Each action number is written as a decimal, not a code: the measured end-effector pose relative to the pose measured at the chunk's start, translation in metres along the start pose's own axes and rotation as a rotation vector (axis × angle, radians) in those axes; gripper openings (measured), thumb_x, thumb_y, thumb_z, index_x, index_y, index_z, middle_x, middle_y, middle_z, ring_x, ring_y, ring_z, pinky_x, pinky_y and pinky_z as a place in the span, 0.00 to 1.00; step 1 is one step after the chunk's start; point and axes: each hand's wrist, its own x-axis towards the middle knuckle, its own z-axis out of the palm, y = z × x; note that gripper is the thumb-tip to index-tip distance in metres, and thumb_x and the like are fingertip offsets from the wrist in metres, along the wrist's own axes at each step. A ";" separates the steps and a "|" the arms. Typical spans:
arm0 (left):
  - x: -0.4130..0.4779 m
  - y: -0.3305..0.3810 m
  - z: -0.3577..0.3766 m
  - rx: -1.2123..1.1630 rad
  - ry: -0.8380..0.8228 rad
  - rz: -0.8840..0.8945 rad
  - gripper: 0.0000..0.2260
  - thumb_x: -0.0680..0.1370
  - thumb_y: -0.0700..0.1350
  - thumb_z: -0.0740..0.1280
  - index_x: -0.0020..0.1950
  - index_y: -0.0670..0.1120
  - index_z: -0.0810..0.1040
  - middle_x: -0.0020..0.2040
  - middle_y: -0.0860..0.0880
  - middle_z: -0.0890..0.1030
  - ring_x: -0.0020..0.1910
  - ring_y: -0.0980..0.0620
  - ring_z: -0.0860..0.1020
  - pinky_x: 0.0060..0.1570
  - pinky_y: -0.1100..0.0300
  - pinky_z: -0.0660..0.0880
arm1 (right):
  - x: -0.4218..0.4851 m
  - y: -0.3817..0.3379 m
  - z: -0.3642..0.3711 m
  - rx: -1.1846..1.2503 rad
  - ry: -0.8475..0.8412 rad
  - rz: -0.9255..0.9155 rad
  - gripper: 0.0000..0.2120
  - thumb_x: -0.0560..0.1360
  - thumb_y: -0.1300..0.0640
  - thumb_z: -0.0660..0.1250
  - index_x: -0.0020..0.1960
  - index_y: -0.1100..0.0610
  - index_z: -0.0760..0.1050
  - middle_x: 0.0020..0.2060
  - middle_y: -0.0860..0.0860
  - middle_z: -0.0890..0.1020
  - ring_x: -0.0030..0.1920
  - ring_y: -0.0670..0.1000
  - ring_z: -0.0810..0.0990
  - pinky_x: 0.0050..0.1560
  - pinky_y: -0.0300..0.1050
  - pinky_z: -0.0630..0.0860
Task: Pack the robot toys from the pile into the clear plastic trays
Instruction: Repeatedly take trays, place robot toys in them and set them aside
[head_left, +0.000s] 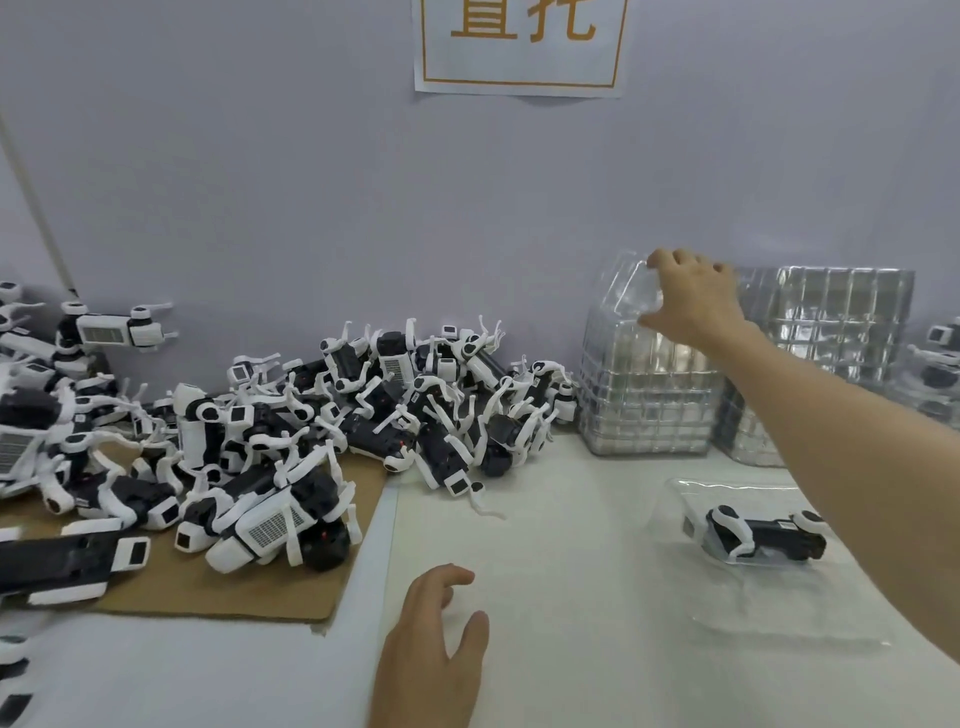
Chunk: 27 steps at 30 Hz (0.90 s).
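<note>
Left hand (431, 649), lowest in the view, lies over the white table (545, 545) with fingers loosely spread and holding nothing. Right hand (693, 301), arm extended, pinches the tilted top clear tray (626, 293) of the nearer tray stack (644, 400) against the wall, with a second stack (836, 322) just beside it. Black-and-white robot toys (322, 415) form a pile across a cardboard sheet (234, 592) and the table at left, while one toy (763, 535) lies in a separate clear tray (691, 493) under the right forearm.
</note>
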 end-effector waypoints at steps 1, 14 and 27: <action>0.000 -0.001 0.000 0.011 -0.007 0.007 0.13 0.79 0.41 0.67 0.55 0.60 0.71 0.60 0.69 0.70 0.56 0.68 0.72 0.48 0.82 0.62 | -0.001 0.000 -0.005 0.005 0.056 0.001 0.34 0.69 0.50 0.77 0.71 0.56 0.68 0.62 0.57 0.77 0.62 0.60 0.75 0.66 0.58 0.66; 0.002 0.005 -0.003 0.316 -0.147 0.199 0.10 0.78 0.56 0.68 0.51 0.68 0.67 0.61 0.75 0.64 0.60 0.74 0.67 0.65 0.71 0.61 | -0.121 -0.099 -0.055 0.450 0.419 -0.246 0.33 0.66 0.44 0.73 0.67 0.58 0.74 0.54 0.52 0.79 0.54 0.54 0.76 0.60 0.44 0.62; 0.004 0.005 -0.004 -0.028 -0.139 0.178 0.11 0.76 0.41 0.73 0.45 0.59 0.82 0.52 0.63 0.81 0.47 0.58 0.81 0.44 0.66 0.75 | -0.184 -0.113 -0.069 1.059 0.154 -0.090 0.29 0.65 0.41 0.74 0.63 0.44 0.69 0.45 0.42 0.79 0.42 0.48 0.79 0.41 0.49 0.79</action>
